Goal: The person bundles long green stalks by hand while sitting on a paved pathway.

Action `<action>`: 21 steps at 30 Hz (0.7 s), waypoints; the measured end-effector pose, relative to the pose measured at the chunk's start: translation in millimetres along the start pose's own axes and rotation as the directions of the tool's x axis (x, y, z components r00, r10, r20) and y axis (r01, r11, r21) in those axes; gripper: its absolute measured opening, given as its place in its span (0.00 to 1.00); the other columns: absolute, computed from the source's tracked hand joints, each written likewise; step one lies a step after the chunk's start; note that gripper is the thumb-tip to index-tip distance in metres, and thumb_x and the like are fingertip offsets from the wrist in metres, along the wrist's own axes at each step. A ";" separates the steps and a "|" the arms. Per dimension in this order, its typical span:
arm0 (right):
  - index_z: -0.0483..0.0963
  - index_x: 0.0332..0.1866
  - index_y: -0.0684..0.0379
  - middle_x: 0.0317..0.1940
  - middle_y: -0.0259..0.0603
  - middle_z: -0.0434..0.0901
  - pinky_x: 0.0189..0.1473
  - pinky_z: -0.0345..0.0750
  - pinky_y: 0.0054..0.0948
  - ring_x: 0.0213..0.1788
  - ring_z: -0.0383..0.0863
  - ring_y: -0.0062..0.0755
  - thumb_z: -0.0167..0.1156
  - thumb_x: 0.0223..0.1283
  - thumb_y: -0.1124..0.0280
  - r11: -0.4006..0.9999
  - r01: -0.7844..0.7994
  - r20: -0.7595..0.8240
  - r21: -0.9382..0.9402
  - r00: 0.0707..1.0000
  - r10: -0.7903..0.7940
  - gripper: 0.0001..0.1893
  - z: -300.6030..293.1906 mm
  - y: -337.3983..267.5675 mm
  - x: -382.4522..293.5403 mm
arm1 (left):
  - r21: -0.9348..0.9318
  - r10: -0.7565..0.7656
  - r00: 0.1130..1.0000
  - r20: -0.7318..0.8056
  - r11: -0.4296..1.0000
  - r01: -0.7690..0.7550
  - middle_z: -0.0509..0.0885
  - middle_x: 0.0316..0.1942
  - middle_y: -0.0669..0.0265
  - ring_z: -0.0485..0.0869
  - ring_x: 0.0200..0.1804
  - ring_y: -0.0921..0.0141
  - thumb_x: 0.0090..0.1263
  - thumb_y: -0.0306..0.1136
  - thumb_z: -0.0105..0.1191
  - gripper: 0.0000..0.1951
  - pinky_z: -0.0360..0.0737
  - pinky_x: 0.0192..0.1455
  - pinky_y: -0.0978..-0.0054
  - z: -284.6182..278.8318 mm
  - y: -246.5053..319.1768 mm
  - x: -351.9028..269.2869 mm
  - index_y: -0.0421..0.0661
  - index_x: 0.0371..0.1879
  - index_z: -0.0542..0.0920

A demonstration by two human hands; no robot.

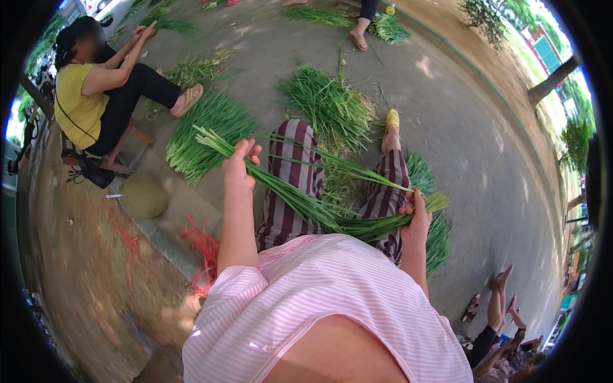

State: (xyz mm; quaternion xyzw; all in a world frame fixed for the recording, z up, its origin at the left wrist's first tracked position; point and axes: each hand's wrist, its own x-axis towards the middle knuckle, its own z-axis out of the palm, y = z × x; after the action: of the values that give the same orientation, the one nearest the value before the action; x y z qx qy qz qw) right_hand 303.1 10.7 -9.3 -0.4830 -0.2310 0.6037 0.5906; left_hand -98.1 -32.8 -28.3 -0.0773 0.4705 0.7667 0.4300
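Observation:
My left hand grips a bunch of long green Chinese chives near its pale stem ends, which point up and left. The leaves slope down across my lap. My right hand is closed around more chives, whose light green ends stick out past its far side. A few loose stalks run from the right fingertips up and left over my striped trousers. Where the two bunches meet over my lap, I cannot tell their leaves apart. Beyond my knees lies a chive pile.
Another chive pile lies front left, and one beside my right leg. Red plastic ties lie to my left, near a round stool-like object. A person sits at left holding chives; other people's legs show lower right.

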 end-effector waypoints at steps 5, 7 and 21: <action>0.75 0.43 0.58 0.32 0.33 0.79 0.26 0.72 0.23 0.23 0.68 0.15 0.60 0.67 0.67 1.000 -0.010 -0.004 -0.024 1.000 0.010 0.07 -1.6 -0.7 5.3 | -0.215 -0.002 0.976 0.217 0.975 0.050 0.84 0.40 0.62 0.72 0.25 0.82 0.69 0.30 0.58 0.09 0.68 0.22 0.88 -36.0 51.6 12.1 0.41 0.44 0.79; 0.75 0.44 0.59 0.32 0.32 0.79 0.26 0.72 0.22 0.23 0.68 0.14 0.59 0.68 0.67 1.000 -0.008 -0.003 -0.026 1.000 0.008 0.08 -2.1 -0.9 6.3 | -0.210 0.157 0.961 0.227 0.972 -0.109 0.84 0.38 0.64 0.71 0.24 0.83 0.69 0.30 0.59 0.09 0.66 0.20 0.88 -32.9 88.9 -6.5 0.42 0.44 0.80; 0.75 0.47 0.60 0.33 0.32 0.78 0.27 0.70 0.22 0.23 0.66 0.15 0.60 0.67 0.66 0.999 -0.027 0.000 -0.018 1.000 0.027 0.10 9.5 -0.7 14.6 | 0.781 0.493 0.725 0.482 0.134 -0.610 0.85 0.35 0.68 0.75 0.22 0.81 0.66 0.36 0.61 0.15 0.71 0.24 0.81 -32.9 69.1 5.5 0.41 0.47 0.83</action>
State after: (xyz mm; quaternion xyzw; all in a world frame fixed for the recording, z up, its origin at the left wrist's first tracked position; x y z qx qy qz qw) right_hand 297.7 27.3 -9.2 -0.4914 -0.2298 0.6095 0.5782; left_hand -161.5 -68.4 -3.9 0.3907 0.7774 0.4808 0.1089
